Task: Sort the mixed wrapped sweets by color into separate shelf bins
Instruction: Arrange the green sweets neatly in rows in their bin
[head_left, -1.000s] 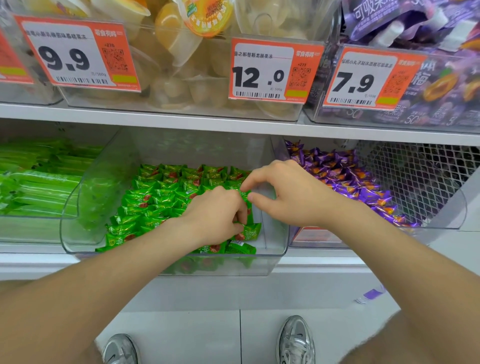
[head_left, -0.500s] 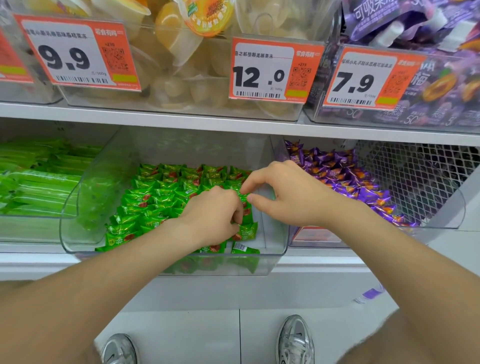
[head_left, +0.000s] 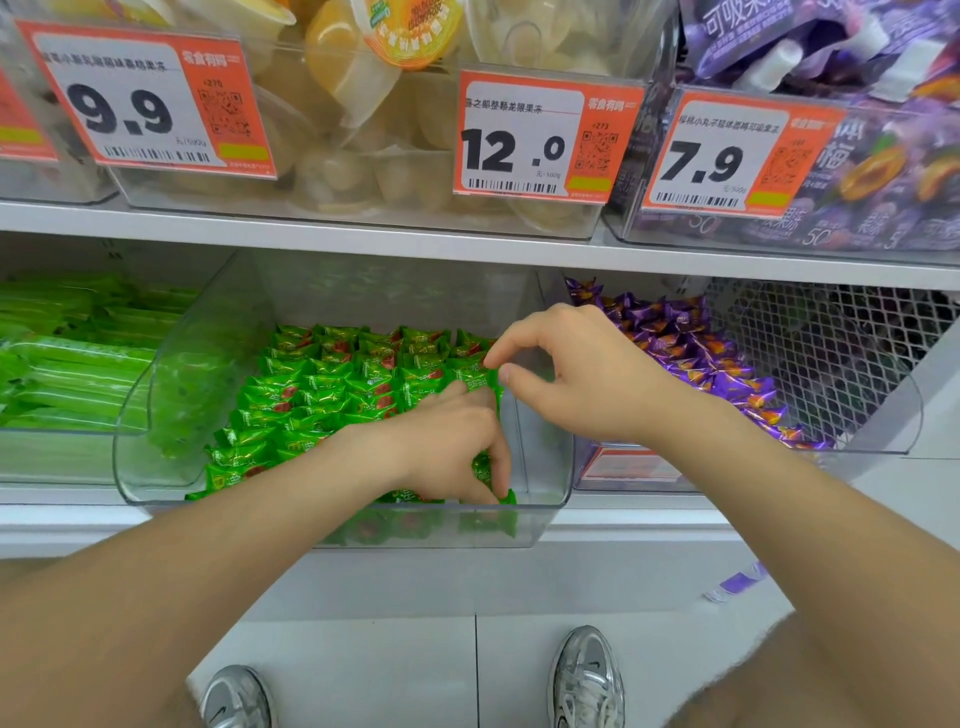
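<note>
as left hand (head_left: 441, 441) grips green sweets (head_left: 332, 384) (bin (head_left: 156, 467) front), right hand (head_left: 587, 374) nearby

Orange price tags (head_left: 150, 104) read 9.9, 12.0, 7.9.

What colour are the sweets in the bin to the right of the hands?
Purple, with orange markings; the sweets show best in the head view.
</note>
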